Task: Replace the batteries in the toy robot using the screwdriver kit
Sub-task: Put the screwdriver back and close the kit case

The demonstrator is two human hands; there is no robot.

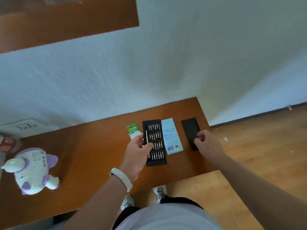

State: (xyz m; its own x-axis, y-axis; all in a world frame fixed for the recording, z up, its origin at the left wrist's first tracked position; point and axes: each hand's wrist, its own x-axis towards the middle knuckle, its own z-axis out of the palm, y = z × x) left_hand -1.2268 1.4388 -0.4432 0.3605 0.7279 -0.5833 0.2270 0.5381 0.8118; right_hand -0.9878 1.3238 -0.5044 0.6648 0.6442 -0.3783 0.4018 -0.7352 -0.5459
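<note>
Toy robot [32, 170], white with purple parts, is seen lying at the left of the wooden table [93, 146], well apart from both hands and untouched. Near the table's right end the screwdriver kit [157, 161] is laid open as a black tray, with four rows of bits [155, 126] and a slim silver screwdriver handle [146, 138] seated along its left side. The tray's left edge is gripped by the left hand [137, 151]: the fingers are curled at the edge and the thumb is laid across the tray over the handle. A white wristband [122, 178] is worn on that wrist. A green battery pack [132, 129] is placed just left of the tray, partly hidden by the hand. A light-blue leaflet [172, 136] is set against the tray's right side, and a flat black lid [190, 128] lies beyond it. The right hand [206, 141] is held over the lid's near end with fingers curled; whether the lid is pinched or only touched cannot be told.
</note>
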